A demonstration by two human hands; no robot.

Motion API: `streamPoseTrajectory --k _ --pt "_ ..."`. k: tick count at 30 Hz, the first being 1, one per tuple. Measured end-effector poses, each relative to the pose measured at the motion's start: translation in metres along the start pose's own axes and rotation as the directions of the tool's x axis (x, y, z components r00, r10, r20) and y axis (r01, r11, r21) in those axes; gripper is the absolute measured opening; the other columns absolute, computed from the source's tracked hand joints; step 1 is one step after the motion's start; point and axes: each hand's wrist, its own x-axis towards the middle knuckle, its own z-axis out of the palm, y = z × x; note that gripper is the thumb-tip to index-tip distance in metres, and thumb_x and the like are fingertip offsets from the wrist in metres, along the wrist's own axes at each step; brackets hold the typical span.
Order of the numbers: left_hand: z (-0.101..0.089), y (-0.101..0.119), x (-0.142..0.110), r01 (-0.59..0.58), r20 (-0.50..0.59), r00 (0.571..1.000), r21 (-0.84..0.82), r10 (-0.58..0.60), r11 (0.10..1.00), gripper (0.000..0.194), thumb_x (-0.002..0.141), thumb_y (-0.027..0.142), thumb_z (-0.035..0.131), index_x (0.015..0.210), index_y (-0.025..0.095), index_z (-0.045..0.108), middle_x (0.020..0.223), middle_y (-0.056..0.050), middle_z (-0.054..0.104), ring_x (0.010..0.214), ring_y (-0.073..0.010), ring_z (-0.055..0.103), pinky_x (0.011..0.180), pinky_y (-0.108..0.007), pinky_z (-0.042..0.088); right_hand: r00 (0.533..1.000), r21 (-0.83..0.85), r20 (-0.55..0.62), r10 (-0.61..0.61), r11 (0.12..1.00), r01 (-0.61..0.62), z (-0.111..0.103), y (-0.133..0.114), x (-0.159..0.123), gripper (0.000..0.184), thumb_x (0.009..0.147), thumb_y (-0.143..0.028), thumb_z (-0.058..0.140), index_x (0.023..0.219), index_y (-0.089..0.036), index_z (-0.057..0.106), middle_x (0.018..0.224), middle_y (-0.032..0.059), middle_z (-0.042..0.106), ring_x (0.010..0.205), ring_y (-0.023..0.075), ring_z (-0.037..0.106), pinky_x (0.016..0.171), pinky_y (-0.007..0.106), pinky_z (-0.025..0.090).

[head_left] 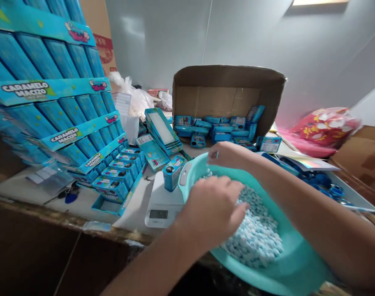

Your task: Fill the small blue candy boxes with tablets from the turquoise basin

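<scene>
Candies (pixel 257 236) (pale blue) lie just beside the left fingers (pixel 235 189).

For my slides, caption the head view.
Two hands over a turquoise basin of candies, beside a digital scale bearing a small box.

1. Left forearm (pixel 163 255) and right forearm (pixel 298 193) hang over the basin (pixel 301 263), blocking it from above.
2. Stacked display boxes (pixel 79 109) wall off the left.
3. A bare strip (narrow) parts scale (pixel 156 220) from tray (pixel 121 210).
</scene>
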Motion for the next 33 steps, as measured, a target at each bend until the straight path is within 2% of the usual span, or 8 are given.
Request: streamPoseTrajectory --k 1,3,5,7,13,21,26,33 --pt "0.009 0.012 0.006 0.039 0.231 0.971 0.088 -0.059 0.995 0.030 0.094 0.040 0.063 0.113 0.018 0.070 0.106 -0.013 0.072 0.099 -0.0312 0.068 0.087 -0.044 0.055 0.998 -0.043 -0.065 0.022 0.999 -0.025 -0.002 0.004 0.005 0.013 0.081 -0.030 0.069 0.076 -0.019 0.075 0.073 0.0022 0.070 0.063 0.0147 0.055 0.059 0.026 0.035" --pt "0.024 0.026 0.017 0.087 0.532 0.823 0.226 -0.198 0.970 0.035 0.089 0.041 0.068 0.111 0.014 0.071 0.108 -0.017 0.072 0.099 -0.0337 0.069 0.084 -0.045 0.056 0.987 -0.099 -0.157 0.020 0.994 -0.036 -0.004 0.009 0.015 0.021 0.088 -0.035 0.062 0.084 -0.020 0.076 0.081 0.0036 0.073 0.070 0.0166 0.059 0.061 0.027 0.037" --pt "0.032 0.029 0.022 0.094 0.638 0.728 0.271 -0.252 0.958 0.031 0.088 0.038 0.067 0.107 0.014 0.072 0.107 -0.018 0.073 0.097 -0.0332 0.070 0.082 -0.043 0.057 0.988 -0.088 -0.152 -0.025 0.996 0.012 0.001 0.013 0.026 0.029 0.095 -0.040 0.055 0.091 -0.019 0.075 0.087 0.0042 0.074 0.076 0.0173 0.062 0.063 0.026 0.038" --pt "0.032 0.028 0.021 0.073 0.638 0.735 0.260 -0.228 0.963 0.022 0.089 0.030 0.064 0.101 0.014 0.073 0.102 -0.016 0.073 0.093 -0.0320 0.071 0.078 -0.040 0.057 0.993 -0.113 -0.110 -0.047 0.993 0.034 0.014 0.016 0.032 0.036 0.099 -0.043 0.049 0.098 -0.018 0.074 0.093 0.0051 0.074 0.081 0.0177 0.065 0.066 0.025 0.040" --pt "0.034 0.017 0.006 0.018 0.524 0.844 0.183 -0.113 0.983 0.015 0.087 0.022 0.062 0.086 0.015 0.075 0.083 -0.011 0.073 0.081 -0.0273 0.070 0.068 -0.034 0.054 0.998 -0.196 -0.065 -0.005 0.981 -0.008 0.053 0.021 0.030 0.058 0.106 -0.044 0.026 0.091 -0.015 0.074 0.097 0.0181 0.074 0.089 0.0290 0.068 0.069 0.032 0.041" --pt "0.040 0.015 0.003 -0.015 0.334 0.942 0.116 -0.025 0.993 0.018 0.091 0.018 0.057 0.085 0.018 0.074 0.079 -0.008 0.072 0.079 -0.0241 0.068 0.070 -0.032 0.052 0.999 -0.292 -0.020 0.045 0.955 -0.049 0.047 0.019 0.027 0.063 0.106 -0.048 0.018 0.096 -0.018 0.072 0.100 0.0162 0.074 0.093 0.0313 0.069 0.068 0.034 0.040" --pt "0.010 0.007 0.000 0.107 0.089 0.990 0.065 -0.112 0.992 0.019 0.096 0.020 0.056 0.094 0.019 0.074 0.094 -0.007 0.076 0.093 -0.0226 0.070 0.086 -0.033 0.054 1.000 -0.286 -0.026 0.010 0.958 -0.017 0.048 0.019 0.026 0.065 0.107 -0.046 0.015 0.100 -0.017 0.073 0.102 0.0164 0.074 0.095 0.0306 0.069 0.070 0.034 0.042" --pt "-0.070 -0.046 -0.008 0.477 -0.280 0.865 0.206 -0.416 0.854 0.016 0.088 0.026 0.065 0.093 0.022 0.079 0.095 -0.003 0.079 0.090 -0.0230 0.072 0.082 -0.033 0.054 0.997 -0.263 -0.072 0.001 0.965 -0.020 0.053 0.022 0.031 0.067 0.106 -0.048 0.017 0.096 -0.017 0.075 0.099 0.0159 0.075 0.092 0.0292 0.070 0.069 0.033 0.042"
